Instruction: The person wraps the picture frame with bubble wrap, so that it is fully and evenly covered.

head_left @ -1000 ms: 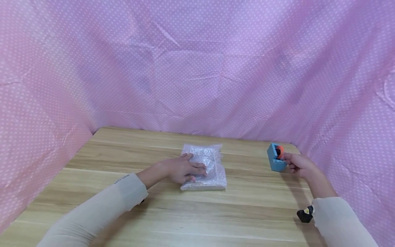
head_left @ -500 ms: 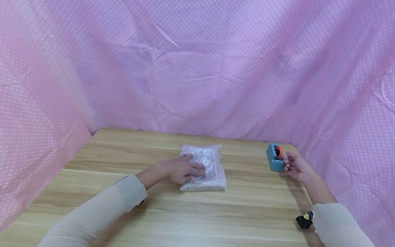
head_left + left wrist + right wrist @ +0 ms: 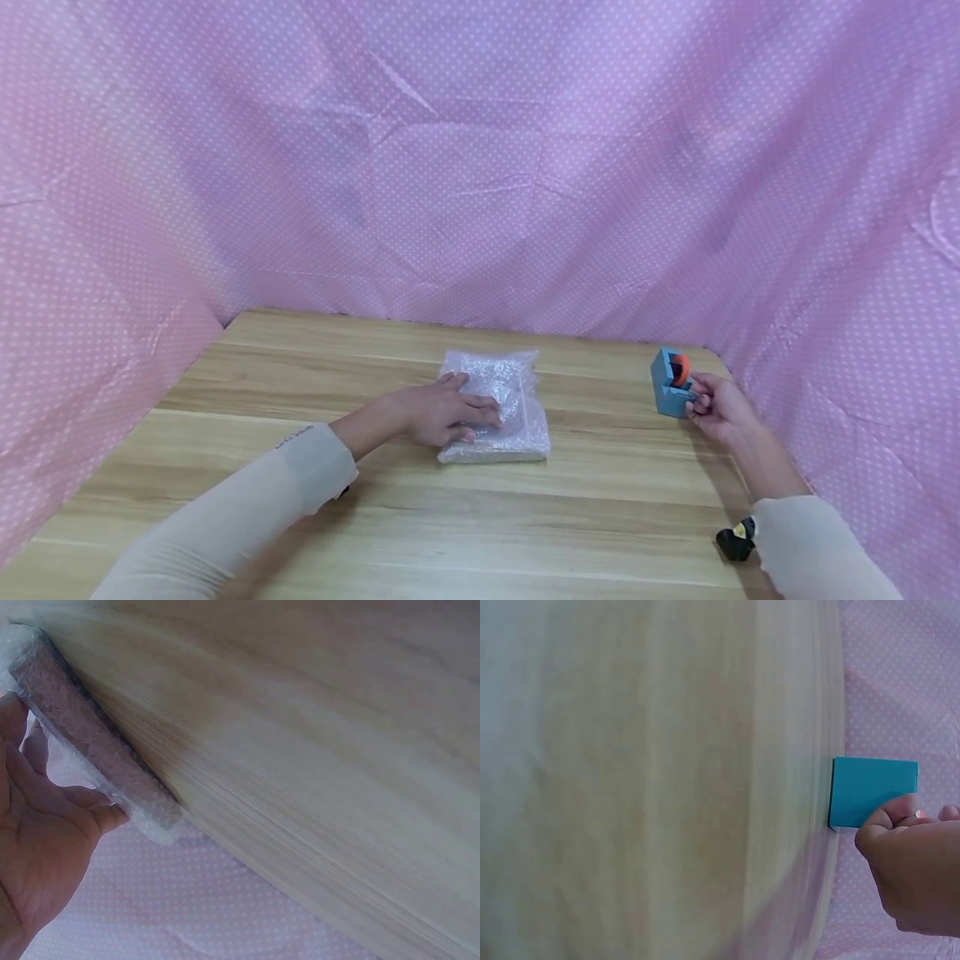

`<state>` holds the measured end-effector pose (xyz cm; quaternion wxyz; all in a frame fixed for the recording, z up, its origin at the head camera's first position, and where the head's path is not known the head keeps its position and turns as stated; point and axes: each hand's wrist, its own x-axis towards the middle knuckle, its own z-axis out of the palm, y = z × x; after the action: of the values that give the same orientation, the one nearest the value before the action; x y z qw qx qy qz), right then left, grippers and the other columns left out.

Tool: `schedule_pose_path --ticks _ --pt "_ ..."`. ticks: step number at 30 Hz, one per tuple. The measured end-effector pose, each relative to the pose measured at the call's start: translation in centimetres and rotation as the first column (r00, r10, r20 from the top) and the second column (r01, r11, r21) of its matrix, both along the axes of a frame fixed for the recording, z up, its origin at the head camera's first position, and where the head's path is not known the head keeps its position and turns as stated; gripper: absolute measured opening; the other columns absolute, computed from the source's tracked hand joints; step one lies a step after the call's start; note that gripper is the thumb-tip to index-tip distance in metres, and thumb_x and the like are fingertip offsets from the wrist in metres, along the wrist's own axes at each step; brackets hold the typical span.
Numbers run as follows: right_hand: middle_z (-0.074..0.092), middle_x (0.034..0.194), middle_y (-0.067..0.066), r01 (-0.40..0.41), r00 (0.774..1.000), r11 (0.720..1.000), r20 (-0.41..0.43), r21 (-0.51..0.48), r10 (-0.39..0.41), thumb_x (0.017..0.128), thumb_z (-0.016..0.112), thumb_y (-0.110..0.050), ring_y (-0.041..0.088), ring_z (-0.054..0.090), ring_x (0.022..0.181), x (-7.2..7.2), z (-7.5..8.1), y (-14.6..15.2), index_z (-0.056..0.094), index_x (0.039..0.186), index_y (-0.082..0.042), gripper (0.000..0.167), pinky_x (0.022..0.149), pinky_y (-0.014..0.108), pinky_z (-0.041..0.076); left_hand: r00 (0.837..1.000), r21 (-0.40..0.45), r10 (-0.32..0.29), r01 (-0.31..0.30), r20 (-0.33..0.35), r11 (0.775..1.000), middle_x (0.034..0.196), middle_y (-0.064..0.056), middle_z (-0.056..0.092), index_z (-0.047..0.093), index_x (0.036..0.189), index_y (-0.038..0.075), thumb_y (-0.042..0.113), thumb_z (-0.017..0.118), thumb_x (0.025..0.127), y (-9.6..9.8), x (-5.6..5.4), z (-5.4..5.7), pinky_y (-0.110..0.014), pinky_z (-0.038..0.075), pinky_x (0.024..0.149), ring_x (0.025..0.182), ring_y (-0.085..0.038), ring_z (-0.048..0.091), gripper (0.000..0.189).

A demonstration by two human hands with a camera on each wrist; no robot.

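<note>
A flat parcel in clear bubble wrap lies on the table's middle. My left hand rests on it with fingers spread, pressing from above. In the left wrist view the wrapped parcel shows edge-on, fingertips against its face. A blue tape dispenser with an orange-cored roll stands at the table's far right. My right hand is at its front end, curled thumb and fingers pinching where the tape comes off; the clear tape itself is too fine to make out. The right wrist view shows the dispenser's blue side beside the curled fingers.
The wood-grain table ends at a pink dotted curtain behind and at both sides. The dispenser stands close to the right-hand curtain. A black wrist device hangs at the right sleeve, low over the table.
My right hand drew slightly back from the dispenser, its fingers loosening, then came back to the front end with fingers pinched. The left hand and the parcel have stayed put.
</note>
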<state>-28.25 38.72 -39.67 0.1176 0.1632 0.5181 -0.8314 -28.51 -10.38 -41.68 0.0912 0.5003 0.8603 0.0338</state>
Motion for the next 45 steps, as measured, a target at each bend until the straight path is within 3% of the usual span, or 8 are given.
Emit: schedule_pose_path --ticks 4,11,16,28,32,39,45 --pt "0.055 0.057 -0.004 0.039 0.999 0.998 0.011 -0.051 -0.038 0.108 0.042 -0.010 0.009 0.045 0.046 0.1 0.0 0.0 0.062 0.078 -0.009 0.037 0.065 0.023 0.053 1.000 -0.007 0.000 -0.001 -0.003 1.000 0.166 0.010 0.031 0.042 0.156 0.039 0.040 0.046 0.108 0.1 -0.1 0.0 -0.069 0.012 0.120 0.146 -0.060 0.017 0.048" --pt "0.048 0.047 -0.001 0.092 0.995 0.991 0.035 -0.093 -0.089 0.102 0.038 -0.001 0.013 0.050 0.047 0.3 0.1 0.1 0.051 0.064 -0.008 0.041 0.071 0.026 0.057 1.000 0.002 -0.028 0.028 -0.011 1.000 0.166 0.006 0.033 0.044 0.156 0.033 0.037 0.047 0.108 0.1 -0.3 0.2 -0.071 0.013 0.119 0.145 -0.062 0.017 0.048" --pt "0.049 0.044 0.000 0.068 0.998 0.994 0.023 -0.088 -0.066 0.099 0.033 0.002 0.014 0.055 0.051 0.5 0.1 0.1 0.052 0.057 -0.006 0.047 0.077 0.029 0.059 1.000 -0.001 -0.015 0.015 -0.002 1.000 0.166 0.008 0.032 0.044 0.156 0.036 0.036 0.049 0.108 -0.1 -0.5 0.1 -0.069 0.012 0.119 0.146 -0.061 0.017 0.048" --pt "0.053 0.049 -0.005 -0.077 0.991 0.994 -0.107 0.080 0.085 0.092 0.029 0.013 0.006 0.055 0.051 0.4 -0.6 0.1 0.055 0.066 -0.007 0.042 0.081 0.026 0.059 1.000 0.005 -0.021 0.021 0.006 1.000 0.165 0.007 0.033 0.045 0.155 0.036 0.036 0.049 0.108 -0.3 -0.8 0.2 -0.070 0.013 0.119 0.146 -0.061 0.018 0.048" --pt "0.052 0.050 -0.005 -0.089 0.990 0.984 -0.096 0.152 0.104 0.090 0.033 0.016 0.004 0.053 0.050 0.4 -1.0 -0.1 0.055 0.063 -0.007 0.042 0.079 0.025 0.060 1.000 0.005 -0.019 0.019 0.010 1.000 0.165 0.009 0.032 0.044 0.155 0.037 0.038 0.048 0.108 -0.3 -0.8 0.1 -0.069 0.011 0.120 0.147 -0.060 0.017 0.047" --pt "0.056 0.050 -0.005 -0.060 0.994 0.970 -0.071 0.234 0.078 0.088 0.038 0.016 0.008 0.064 0.058 0.6 -1.1 -0.5 0.060 0.061 -0.007 0.041 0.078 0.025 0.060 1.000 0.009 -0.020 0.020 0.013 1.000 0.165 0.009 0.033 0.045 0.155 0.038 0.038 0.048 0.108 -0.3 -0.9 -0.1 -0.069 0.012 0.120 0.147 -0.059 0.017 0.047" --pt "0.057 0.059 -0.004 -0.151 0.988 0.942 0.013 0.298 0.154 0.095 0.044 0.010 0.005 0.061 0.060 0.6 -1.4 -0.2 0.059 0.073 -0.007 0.032 0.075 0.023 0.059 1.000 0.004 -0.017 0.017 0.002 1.000 0.165 0.009 0.033 0.044 0.155 0.038 0.038 0.048 0.108 -0.3 -1.1 -0.2 -0.069 0.012 0.120 0.147 -0.058 0.018 0.048"
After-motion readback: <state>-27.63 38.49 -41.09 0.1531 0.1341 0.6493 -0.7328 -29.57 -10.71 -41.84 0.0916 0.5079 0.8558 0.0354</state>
